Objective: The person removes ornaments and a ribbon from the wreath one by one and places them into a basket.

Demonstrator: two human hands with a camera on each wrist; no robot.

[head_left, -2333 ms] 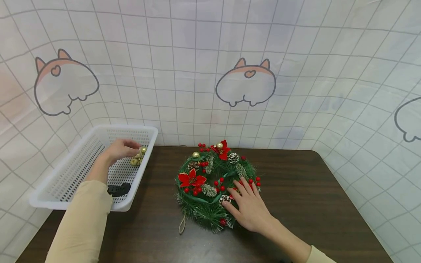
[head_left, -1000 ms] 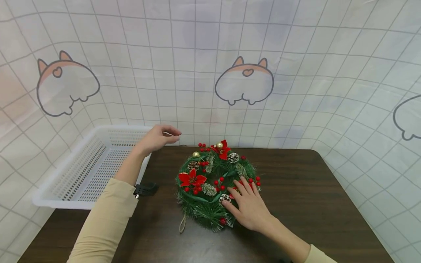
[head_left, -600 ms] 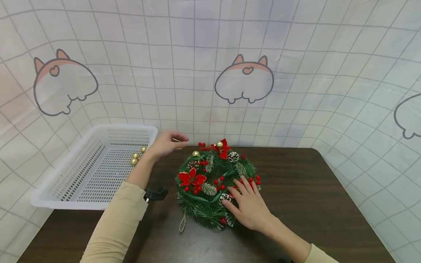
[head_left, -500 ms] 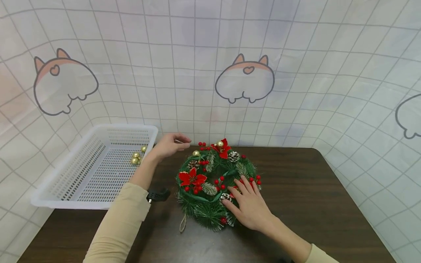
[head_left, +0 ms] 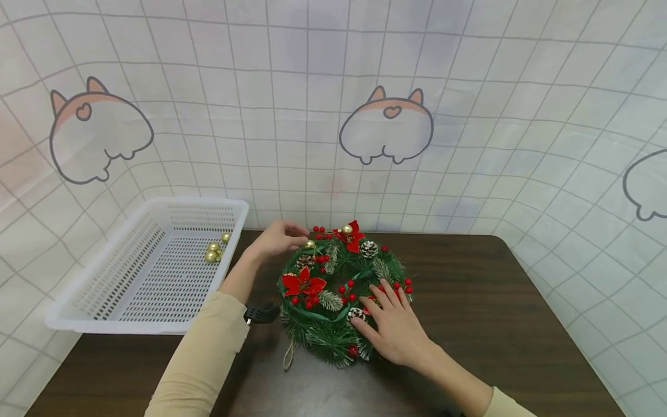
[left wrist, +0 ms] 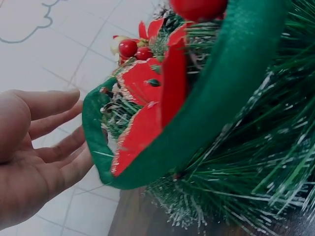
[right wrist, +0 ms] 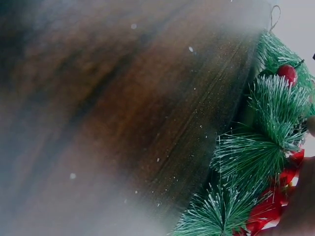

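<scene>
While the right hand (head_left: 397,333) rests with its fingers spread on the wreath (head_left: 325,336), the head view has the left hand (head_left: 278,238) at the opposite far edge, fingers just beside a gold bauble (head_left: 310,244). Between both sets of fingers, on the bench (head_left: 469,289), the wreath already bears red flowers (head_left: 304,282), pinecones (head_left: 369,249) and berries (head_left: 350,291), so it looks largely dressed; seemingly left over are a few loose gold balls (head_left: 212,255) in the white basket (head_left: 65,323), left of the left fingers.

In the left wrist view, those fingers stand apart from the thumb, nothing visible between them, beside the green ribbon (left wrist: 216,93); contact is unclear.

The right wrist view shows frosted needles (right wrist: 253,155) near the right hand; its fingers' state cannot be told there.
</scene>
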